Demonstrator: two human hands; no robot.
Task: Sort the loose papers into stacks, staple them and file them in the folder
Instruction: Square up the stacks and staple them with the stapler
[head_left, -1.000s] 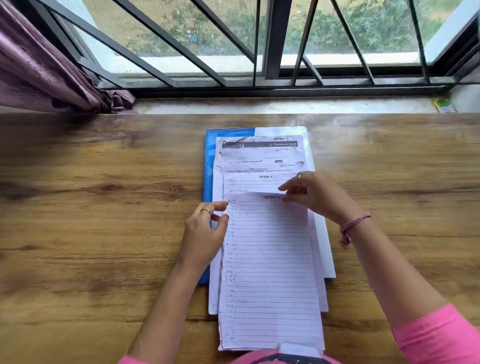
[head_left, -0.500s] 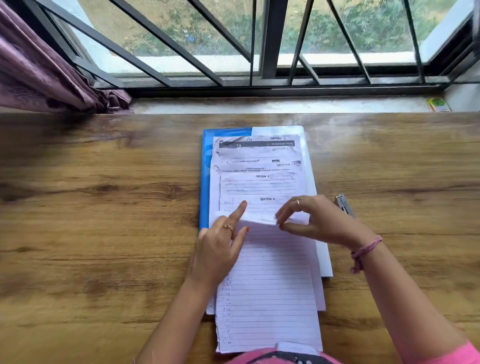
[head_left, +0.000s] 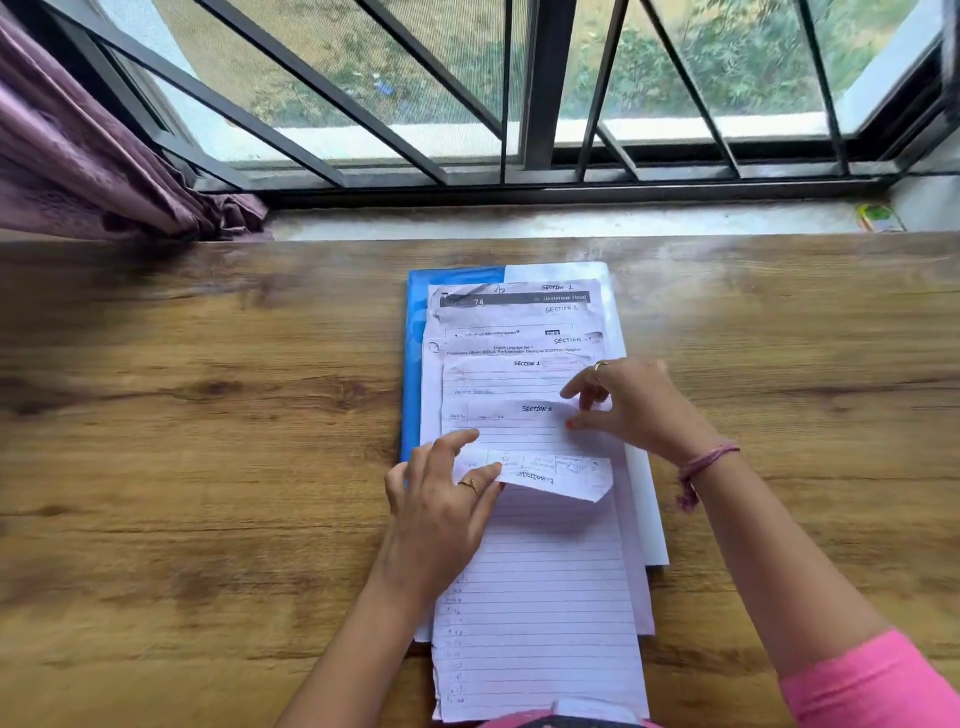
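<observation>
On the wooden desk (head_left: 208, 467) below the barred window, left to right: purple curtain (head_left: 78, 171) at far left, clear of the work; blue folder (head_left: 413, 374) lying flat, only its left margin and top edge showing from under the fanned papers (head_left: 519, 322), each headed "Section 1"; left hand (head_left: 436, 499) with fingers laid fairly straight across the folded-over top edge of the lined sheet (head_left: 540, 597), pressing it down, nothing pinched; right hand (head_left: 634, 405) with thumb and fingertips nipping the right edge of the sheet marked "Section 1" just above the fold. Step in hand, as judged: checking section headings, peeling sheets apart one at a time. For a clean result: keep left-hand pressure flat so the pile beneath does not skid off the folder; lift by the corner, not mid-edge, to avoid creasing; read the heading before moving anything; square edges before stapling. Stapler not visible. Small green object (head_left: 880, 218) on the sill at far right, too small to identify.
</observation>
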